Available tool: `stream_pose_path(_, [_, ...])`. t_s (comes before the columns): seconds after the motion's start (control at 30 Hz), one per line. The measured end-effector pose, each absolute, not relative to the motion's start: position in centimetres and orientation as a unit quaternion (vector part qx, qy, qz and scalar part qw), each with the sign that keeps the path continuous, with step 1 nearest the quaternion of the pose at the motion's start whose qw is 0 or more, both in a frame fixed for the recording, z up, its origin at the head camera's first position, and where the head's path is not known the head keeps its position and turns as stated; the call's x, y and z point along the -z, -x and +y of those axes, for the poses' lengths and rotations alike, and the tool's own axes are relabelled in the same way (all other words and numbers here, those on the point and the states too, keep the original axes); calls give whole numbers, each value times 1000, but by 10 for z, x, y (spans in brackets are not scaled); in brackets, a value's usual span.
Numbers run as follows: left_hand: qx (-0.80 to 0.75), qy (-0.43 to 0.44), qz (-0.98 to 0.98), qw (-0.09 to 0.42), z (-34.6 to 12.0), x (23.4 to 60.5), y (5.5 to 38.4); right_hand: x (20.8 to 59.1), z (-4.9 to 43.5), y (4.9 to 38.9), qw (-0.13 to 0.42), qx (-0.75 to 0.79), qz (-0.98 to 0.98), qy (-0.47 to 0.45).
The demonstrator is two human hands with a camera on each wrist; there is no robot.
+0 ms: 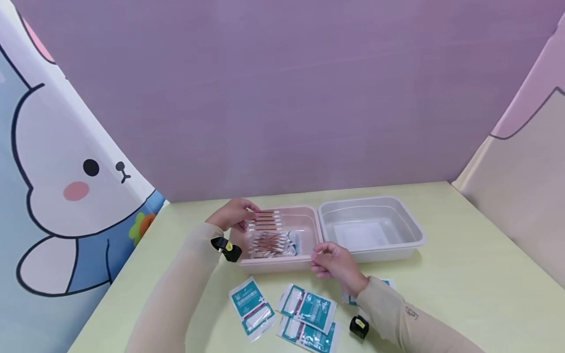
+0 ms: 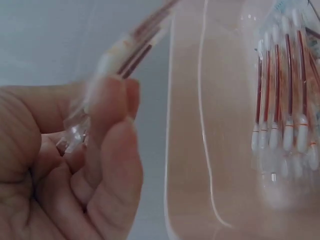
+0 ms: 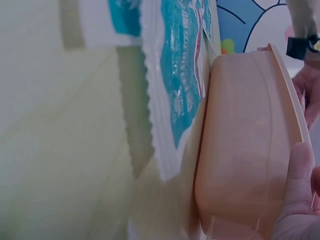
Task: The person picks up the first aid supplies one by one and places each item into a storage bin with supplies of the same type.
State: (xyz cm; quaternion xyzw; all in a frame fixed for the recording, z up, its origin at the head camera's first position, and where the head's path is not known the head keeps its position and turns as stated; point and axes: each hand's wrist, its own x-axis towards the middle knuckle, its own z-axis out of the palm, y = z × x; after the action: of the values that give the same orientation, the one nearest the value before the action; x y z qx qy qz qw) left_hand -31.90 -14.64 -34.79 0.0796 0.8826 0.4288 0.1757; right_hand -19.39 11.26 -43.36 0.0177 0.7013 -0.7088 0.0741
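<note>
In the head view my left hand (image 1: 236,214) pinches one end of a clear strip of brown-stemmed cotton swabs (image 1: 267,220) over the back left of a pink plastic tray (image 1: 309,225). The left wrist view has the held strip blurred, its wrapper bunched between thumb and fingers. More wrapped swabs (image 2: 277,95) lie in a heap inside the tray. At the tray's front right corner, my right hand (image 1: 335,264) grips the rim. Its thumb (image 3: 300,165) lies against the rim in the right wrist view; the other fingers are mostly cut off there.
A white plastic tray (image 1: 371,248) stands directly right of the pink one. In front lie several teal-and-white packets (image 1: 251,306), some overlapping, one partly under the right wrist. A purple panel (image 1: 282,98) rises behind the pale yellow table (image 1: 463,274), with printed side panels.
</note>
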Motion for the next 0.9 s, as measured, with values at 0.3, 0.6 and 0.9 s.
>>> stream_pose_path(0.3, [-418, -78, 885, 190, -127, 355, 324, 434, 110, 193, 82, 714, 695, 2])
stream_pose_path(0.6, [-414, -99, 876, 228, -108, 349, 323, 434, 111, 193, 85, 712, 697, 0])
stream_pose_path(0.9, [-406, -110, 866, 269, -91, 356, 325, 433, 110, 194, 85, 720, 689, 4])
